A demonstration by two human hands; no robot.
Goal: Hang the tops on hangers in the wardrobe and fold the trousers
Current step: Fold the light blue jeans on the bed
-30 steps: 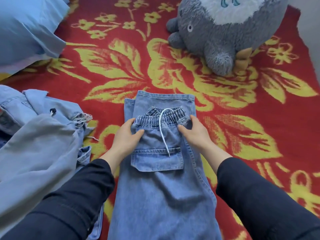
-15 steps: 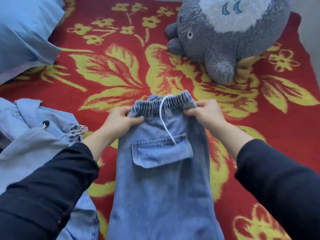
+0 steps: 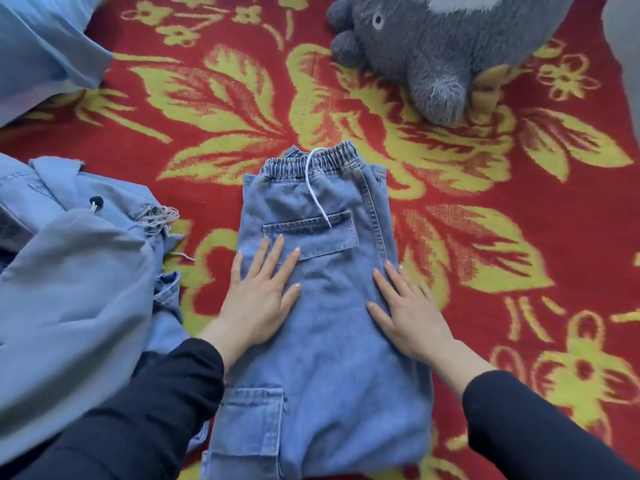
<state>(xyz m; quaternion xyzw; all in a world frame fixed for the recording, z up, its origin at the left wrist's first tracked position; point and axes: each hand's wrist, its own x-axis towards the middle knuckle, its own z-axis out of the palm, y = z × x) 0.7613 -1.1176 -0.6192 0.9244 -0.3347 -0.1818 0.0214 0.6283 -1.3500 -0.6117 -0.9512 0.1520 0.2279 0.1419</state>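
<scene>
A pair of light blue denim trousers (image 3: 322,341) lies folded lengthwise on the red and yellow blanket (image 3: 225,98), with the elastic waistband and white drawstring at the far end. My left hand (image 3: 258,299) rests flat on the left side of the trousers, fingers spread over a pocket flap. On the right side, just inside the seam, my right hand (image 3: 405,306) also lies flat. Neither hand grips the cloth. A pile of light blue tops (image 3: 69,289), one denim with a frayed hem, lies at the left.
A big grey plush toy (image 3: 433,46) sits at the far right of the blanket. A blue pillow (image 3: 38,39) occupies the far left corner. Bare blanket lies between the trousers and the plush toy.
Both hands let go of the waistband, which now lies flat at the far end. They moved toward me and now press flat on the trousers.
</scene>
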